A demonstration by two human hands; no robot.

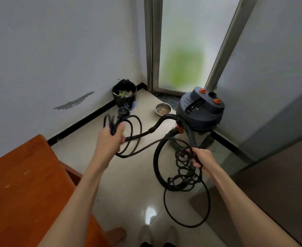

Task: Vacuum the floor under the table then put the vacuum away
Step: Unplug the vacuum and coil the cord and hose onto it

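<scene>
Gripping looped power cord [128,134] in left hand [111,138], fingers curled around it, plug up | right hand [202,157] fingers closed around cord coils and hose [189,132] | vacuum [200,111] on floor [128,184] in the corner beside the glass door [182,50].

- soft daylight comes through the frosted door [182,50], pretty even, a bit dim in the corners
- green blur glows behind the glass, nothing sharp there
- bright glare spot on the floor [149,213] near the bottom, tiles are glossy
- shadows are faint, darkest on the right by the wall [280,68]
- wide-angle bend: door frame leans, arms stretch at the bottom edge
- shoes [144,234] look smeared, overall a bit soft
</scene>
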